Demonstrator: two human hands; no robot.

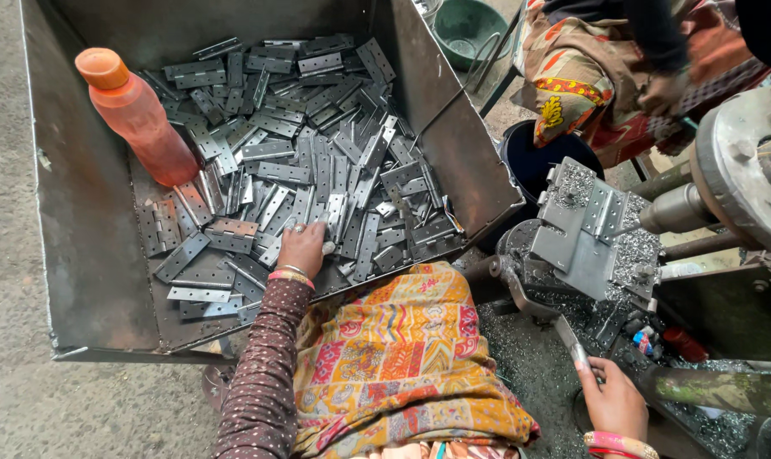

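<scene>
Right hand [613,398] grip closed on lever handle [570,342] | left hand [303,248] grip narrow, fingertips on hinges [317,161] in metal bin [88,255] | orange bottle [135,115] beside

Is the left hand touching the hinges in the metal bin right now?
Touching. The head view shows the left hand reaching into the metal bin, its fingers pressed down onto the pile of hinges, with no gap visible beneath them.

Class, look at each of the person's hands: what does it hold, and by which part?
The left hand reaches into the hinges; whether it grips one cannot be told. The right hand grips the machine's lever at its lower end.
</scene>
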